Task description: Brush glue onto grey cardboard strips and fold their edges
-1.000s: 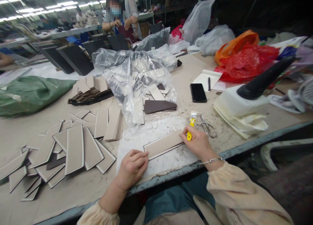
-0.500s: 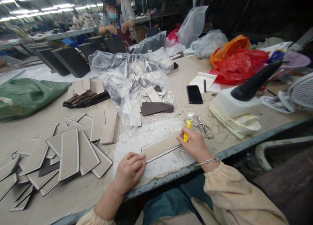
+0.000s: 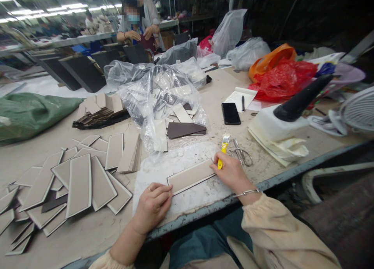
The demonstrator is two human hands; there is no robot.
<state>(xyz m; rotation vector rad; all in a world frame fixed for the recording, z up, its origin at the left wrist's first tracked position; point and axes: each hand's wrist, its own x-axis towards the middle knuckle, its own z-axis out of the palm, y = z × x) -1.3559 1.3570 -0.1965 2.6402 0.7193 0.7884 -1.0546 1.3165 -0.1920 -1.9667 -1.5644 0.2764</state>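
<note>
A long beige panel [image 3: 191, 177] with a dark edge lies on a whitish, smudged sheet [image 3: 184, 204] in front of me. My left hand [image 3: 154, 206] is closed at the panel's left end, its fingertips gripping the corner. At the opposite end, my right hand [image 3: 230, 171] is closed around a yellow-handled tool [image 3: 223, 150] with a pale, shiny head pointing away from me. The fingertips of that hand also touch the panel's right end. Scissors [image 3: 242, 152] lie just beyond my right hand.
Loose pale-bordered panels [image 3: 78, 187] are heaped at left, beside a neat stack [image 3: 128, 154]. A clear plastic bag [image 3: 143, 101] of pieces lies ahead. To the right are a phone [image 3: 230, 113], a white container [image 3: 274, 122] and a fan [image 3: 359, 107]. A co-worker [image 3: 136, 29] stands across the table.
The view has shifted very slightly. Both hands, the panel and the yellow-handled tool keep nearly the same places.
</note>
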